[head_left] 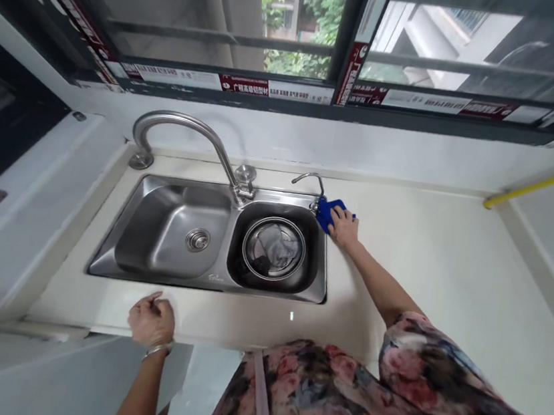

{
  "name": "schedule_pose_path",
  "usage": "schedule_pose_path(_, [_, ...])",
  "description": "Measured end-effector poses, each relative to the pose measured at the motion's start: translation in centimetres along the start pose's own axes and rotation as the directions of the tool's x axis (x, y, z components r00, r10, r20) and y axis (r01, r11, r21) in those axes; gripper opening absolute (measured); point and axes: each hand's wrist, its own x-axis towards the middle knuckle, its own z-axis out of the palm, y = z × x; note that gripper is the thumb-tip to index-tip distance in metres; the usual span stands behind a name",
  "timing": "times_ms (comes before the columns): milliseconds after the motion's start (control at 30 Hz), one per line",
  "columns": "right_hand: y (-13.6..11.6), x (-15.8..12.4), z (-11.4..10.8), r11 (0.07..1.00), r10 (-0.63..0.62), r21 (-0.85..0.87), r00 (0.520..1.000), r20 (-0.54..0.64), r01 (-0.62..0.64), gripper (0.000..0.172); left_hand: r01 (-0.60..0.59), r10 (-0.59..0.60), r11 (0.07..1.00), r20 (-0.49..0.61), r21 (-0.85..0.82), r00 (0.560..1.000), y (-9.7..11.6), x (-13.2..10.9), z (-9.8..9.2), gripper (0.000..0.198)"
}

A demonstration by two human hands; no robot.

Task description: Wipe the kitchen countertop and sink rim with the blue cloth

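My right hand presses a blue cloth onto the back right corner of the double sink, beside the small tap. Its fingers lie bent over the cloth, part of which the hand hides. Over the front edge of the counter, left of centre, my left hand is loosely curled, with nothing visible in its fingers and a bracelet at the wrist. In the right basin stands a round metal strainer bowl with a crumpled grey cloth in it.
A tall curved faucet arches over the back of the sink. The left basin shows a drain. Pale counter extends to the right, toward a yellow pipe. Behind the sink stands a window with a dark frame.
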Motion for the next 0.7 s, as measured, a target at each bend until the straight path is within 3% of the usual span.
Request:
schedule_pose_path(200, [0.4,-9.8,0.6,0.989,-0.135,0.058,0.991,0.005,0.135,0.063,-0.007,0.007,0.999,-0.006,-0.049,1.0,0.2,0.0,0.1,0.035])
schedule_pose_path(467, [1.9,-24.7,3.3,0.939,-0.273,0.184,0.956,-0.108,0.289,0.067,-0.027,0.021,0.993,-0.054,-0.111,0.998,0.1,-0.3,0.8,0.039])
schedule_pose_path(567, [2.5,-26.9,3.4,0.94,-0.264,0.208,0.963,-0.06,0.271,0.063,-0.016,0.013,0.996,-0.036,-0.087,0.999,0.1,-0.2,0.7,0.04])
schedule_pose_path(700, [1.9,-24.8,3.4,0.965,-0.174,0.193,0.984,-0.042,0.179,0.061,0.007,-0.008,1.0,-0.013,-0.028,1.0,0.0,-0.2,0.7,0.04])
